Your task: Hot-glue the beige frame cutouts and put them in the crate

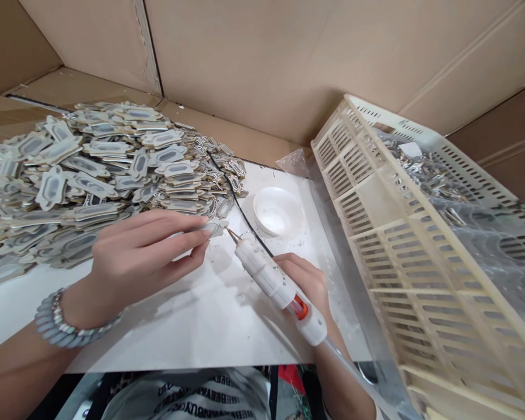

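At far left, a heap of flat grey frame-shaped plaques point(105, 149) is covering the rear of the white tabletop point(157, 326). In front of it, the left hand point(144, 245), wearing beaded bracelets point(76, 324) at the wrist, is pinching a single plaque point(216, 227) between thumb and fingers, just above the tabletop. The metal nozzle point(233, 235) of a white hot-glue gun point(266, 271) is pointing at the plaque's right end; contact cannot be told. A black cord point(240, 207) is running from the heap past a white bowl point(273, 216). The right hand point(308, 280) is gripping the gun, its fingers partly hidden behind the body. At far right, a cream slatted plastic basket point(367, 210) is holding small metallic pieces point(437, 178) and clear plastic.
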Action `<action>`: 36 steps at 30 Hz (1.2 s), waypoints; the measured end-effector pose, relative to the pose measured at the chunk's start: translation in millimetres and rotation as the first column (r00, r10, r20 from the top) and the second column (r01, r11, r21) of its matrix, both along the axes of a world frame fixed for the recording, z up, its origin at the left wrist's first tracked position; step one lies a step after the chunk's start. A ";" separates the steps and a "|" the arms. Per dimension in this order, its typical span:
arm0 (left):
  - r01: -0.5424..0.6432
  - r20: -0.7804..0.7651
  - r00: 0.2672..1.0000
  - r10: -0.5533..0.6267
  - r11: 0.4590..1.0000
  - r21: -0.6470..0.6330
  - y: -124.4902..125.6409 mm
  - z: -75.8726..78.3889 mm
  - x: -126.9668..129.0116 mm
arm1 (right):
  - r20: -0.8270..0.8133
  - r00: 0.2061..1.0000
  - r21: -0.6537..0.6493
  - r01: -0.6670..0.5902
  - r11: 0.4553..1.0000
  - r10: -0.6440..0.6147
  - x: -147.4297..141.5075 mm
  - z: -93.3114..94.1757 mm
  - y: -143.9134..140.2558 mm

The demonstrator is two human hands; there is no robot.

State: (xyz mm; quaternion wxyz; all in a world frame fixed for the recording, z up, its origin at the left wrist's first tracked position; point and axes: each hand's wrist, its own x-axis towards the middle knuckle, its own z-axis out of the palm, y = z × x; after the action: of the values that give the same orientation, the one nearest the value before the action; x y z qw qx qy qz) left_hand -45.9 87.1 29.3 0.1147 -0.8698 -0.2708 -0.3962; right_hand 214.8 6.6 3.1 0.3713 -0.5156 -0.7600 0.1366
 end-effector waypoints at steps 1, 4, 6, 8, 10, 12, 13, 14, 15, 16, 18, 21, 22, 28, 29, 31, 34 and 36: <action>0.010 0.013 1.000 -0.010 1.000 -0.029 -0.9 1.0 0.4 | -0.010 1.000 0.002 0.009 1.000 -0.009 -0.1 -0.7 0.3; 0.064 0.091 0.995 -0.050 0.985 -0.163 -5.1 2.3 4.4 | -0.072 0.995 0.004 0.072 0.997 -0.072 -1.4 -2.4 0.7; 0.121 0.166 0.983 -0.077 0.954 -0.275 -8.7 -0.1 9.8 | -0.181 0.977 -0.050 0.110 0.993 -0.117 -3.1 -1.6 0.4; 0.183 0.236 0.967 -0.098 0.909 -0.374 -12.6 -4.9 16.8 | -0.309 0.934 -0.189 0.126 0.974 -0.181 -4.5 1.5 -0.7; 0.244 0.298 0.947 -0.115 0.863 -0.443 -17.6 -9.9 24.9 | -0.376 0.896 -0.325 0.112 0.939 -0.237 -5.4 5.7 -2.6; 0.297 0.364 0.924 -0.115 0.816 -0.497 -24.5 -13.0 33.2 | -0.435 0.861 -0.423 0.063 0.904 -0.263 -6.0 9.2 -4.3; 0.316 0.393 0.914 -0.104 0.789 -0.527 -28.6 -13.6 37.2 | -0.481 0.837 -0.456 0.013 0.890 -0.259 -6.4 10.4 -4.8; 0.336 0.422 0.902 -0.091 0.760 -0.556 -32.8 -13.6 41.1 | -0.538 0.803 -0.486 -0.047 0.873 -0.257 -6.9 11.0 -4.9; 0.353 0.445 0.892 -0.075 0.730 -0.585 -37.0 -13.2 44.7 | -0.594 0.762 -0.502 -0.100 0.859 -0.258 -7.4 11.1 -4.8; 0.366 0.463 0.884 -0.059 0.704 -0.609 -40.9 -12.5 48.1 | -0.641 0.724 -0.502 -0.142 0.853 -0.256 -8.0 10.7 -4.5; 0.386 0.491 0.871 -0.031 0.663 -0.641 -46.6 -10.7 53.4 | -0.698 0.674 -0.486 -0.197 0.851 -0.242 -8.9 8.7 -3.9; 0.388 0.493 0.869 -0.046 0.681 -0.621 -47.1 -6.0 55.7 | -0.738 0.615 -0.506 -0.231 0.831 -0.278 -8.0 4.1 -4.2; 0.393 0.478 0.874 -0.086 0.703 -0.592 -45.2 -3.7 54.7 | -0.749 0.596 -0.509 -0.238 0.827 -0.290 -7.1 2.8 -4.5; 0.424 0.218 0.905 -0.366 0.821 -0.383 -27.7 10.3 42.8 | -0.819 0.541 -0.379 -0.265 0.886 -0.189 0.7 1.7 -4.3; 0.423 0.181 0.905 -0.384 0.847 -0.322 -26.6 10.4 42.4 | -0.820 0.544 -0.374 -0.279 0.884 -0.176 1.3 1.9 -4.2; 0.441 0.131 0.897 -0.421 0.865 -0.240 -26.4 8.7 43.8 | -0.820 0.549 -0.384 -0.320 0.866 -0.161 1.5 1.7 -4.3; 0.493 0.071 0.869 -0.490 0.841 -0.226 -29.3 5.4 48.8 | -0.823 0.547 -0.406 -0.379 0.832 -0.152 0.5 0.5 -5.1; 0.515 0.085 0.853 -0.516 0.801 -0.304 -31.5 5.6 52.2 | -0.831 0.539 -0.405 -0.423 0.811 -0.134 0.0 -0.2 -5.7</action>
State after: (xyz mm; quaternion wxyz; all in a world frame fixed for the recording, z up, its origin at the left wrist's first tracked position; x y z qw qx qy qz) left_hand 6.3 55.6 34.9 -0.1376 -0.9177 -0.0842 -0.3630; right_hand 214.7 0.8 2.9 0.5014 -0.4048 -0.4574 0.6128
